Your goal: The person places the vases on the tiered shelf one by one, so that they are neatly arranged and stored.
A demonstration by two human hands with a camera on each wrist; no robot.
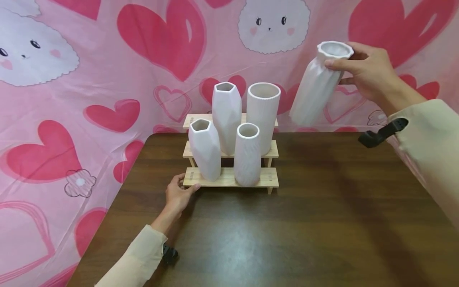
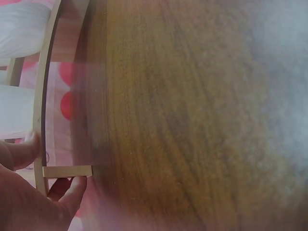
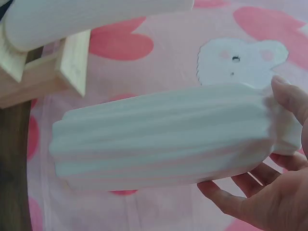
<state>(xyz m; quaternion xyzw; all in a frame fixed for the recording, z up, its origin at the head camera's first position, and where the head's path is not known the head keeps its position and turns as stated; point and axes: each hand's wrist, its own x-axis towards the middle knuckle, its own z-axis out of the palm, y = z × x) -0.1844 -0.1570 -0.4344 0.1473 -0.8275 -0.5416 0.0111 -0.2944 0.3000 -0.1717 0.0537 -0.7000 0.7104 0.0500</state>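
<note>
My right hand grips a white ribbed vase near its scalloped rim and holds it tilted in the air, right of a tiered wooden stand. In the right wrist view the vase's pleated body lies across the picture, thumb and fingers round its neck. My left hand pinches the stand's front left corner; the left wrist view shows its thumb by the shelf edge and fingers at a short leg. On the stand are two faceted vases, a short rounded vase and a tall cylindrical vase.
The stand rests on a dark brown wooden table, close to its back edge. Behind hangs a pink cloth printed with hearts and white cartoon faces. Each wrist wears a black strap-like device.
</note>
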